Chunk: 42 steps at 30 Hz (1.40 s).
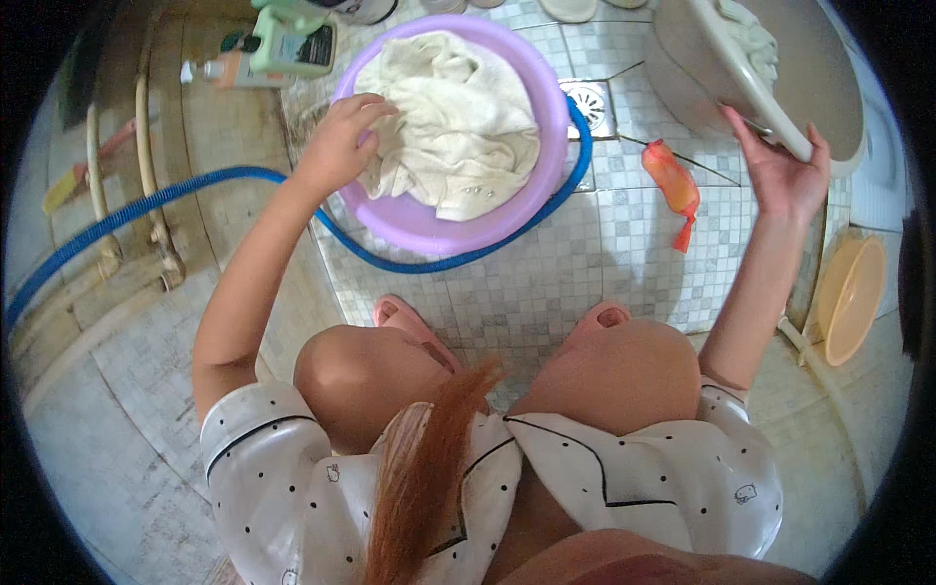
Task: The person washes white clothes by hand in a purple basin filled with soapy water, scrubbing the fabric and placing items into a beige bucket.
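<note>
A wet white cloth, perhaps a towel, lies bunched in a round purple basin on the tiled floor. Over the basin's left rim hovers my left hand, its fingers loosely bent and apart, holding nothing. My right hand grips the near rim of a large off-white basin, with the thumb and fingers spread along the edge. That basin stands tilted at the far right, and a pale cloth hangs inside it. Its far side is cut off by the picture's rim.
A blue ribbed hose curves around the purple basin. Beyond its right side is a floor drain. An orange mesh pouch lies on the tiles. Bottles stand far left; an orange basin leans at right, near a pipe.
</note>
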Available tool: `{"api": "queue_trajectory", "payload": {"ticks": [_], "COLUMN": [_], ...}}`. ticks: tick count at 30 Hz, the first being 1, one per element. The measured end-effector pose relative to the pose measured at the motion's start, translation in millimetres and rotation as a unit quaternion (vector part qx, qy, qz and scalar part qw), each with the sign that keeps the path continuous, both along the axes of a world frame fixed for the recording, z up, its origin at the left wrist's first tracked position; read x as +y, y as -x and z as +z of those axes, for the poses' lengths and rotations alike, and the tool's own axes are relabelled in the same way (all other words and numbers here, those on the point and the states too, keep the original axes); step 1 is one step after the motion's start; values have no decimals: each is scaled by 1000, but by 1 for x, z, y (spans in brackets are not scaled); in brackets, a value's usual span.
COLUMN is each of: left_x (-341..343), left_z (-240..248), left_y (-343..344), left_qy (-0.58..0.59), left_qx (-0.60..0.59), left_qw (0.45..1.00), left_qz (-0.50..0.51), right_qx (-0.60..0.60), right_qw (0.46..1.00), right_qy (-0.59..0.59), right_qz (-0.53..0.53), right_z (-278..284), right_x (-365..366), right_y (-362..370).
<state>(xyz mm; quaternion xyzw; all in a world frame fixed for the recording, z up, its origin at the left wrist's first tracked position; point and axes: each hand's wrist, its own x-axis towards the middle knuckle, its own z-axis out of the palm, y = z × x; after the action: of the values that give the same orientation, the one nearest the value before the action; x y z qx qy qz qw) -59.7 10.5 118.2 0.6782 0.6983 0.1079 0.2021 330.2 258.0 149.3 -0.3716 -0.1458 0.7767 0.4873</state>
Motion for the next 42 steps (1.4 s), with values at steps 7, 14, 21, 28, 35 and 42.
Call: {"api": "queue_trajectory", "payload": {"ticks": [7, 14, 21, 28, 35, 42], "left_x": [-49, -49, -67, -54, -8, -16], "left_z": [-76, -89, -93, -113, -73, -129], "left_y": [-2, 3, -5, 4, 10, -10], "left_qy": [94, 147, 107, 6, -47, 35], "left_qx": [-20, -27, 2, -50, 51, -13], "left_qw": [983, 977, 984, 989, 978, 991], "left_qz": [156, 149, 140, 142, 195, 131], "right_qx": [-99, -148, 60, 78, -408, -569], "right_qw": [994, 988, 997, 993, 601, 198], "right_qy": [-11, -29, 14, 15, -512, -563], "right_qz": [46, 34, -38, 91, 458, 565], "right_z": [-10, -8, -40, -29, -97, -157], "right_x": [6, 2, 15, 108, -85, -103], "right_y": [-35, -34, -1, 48, 193, 266]}}
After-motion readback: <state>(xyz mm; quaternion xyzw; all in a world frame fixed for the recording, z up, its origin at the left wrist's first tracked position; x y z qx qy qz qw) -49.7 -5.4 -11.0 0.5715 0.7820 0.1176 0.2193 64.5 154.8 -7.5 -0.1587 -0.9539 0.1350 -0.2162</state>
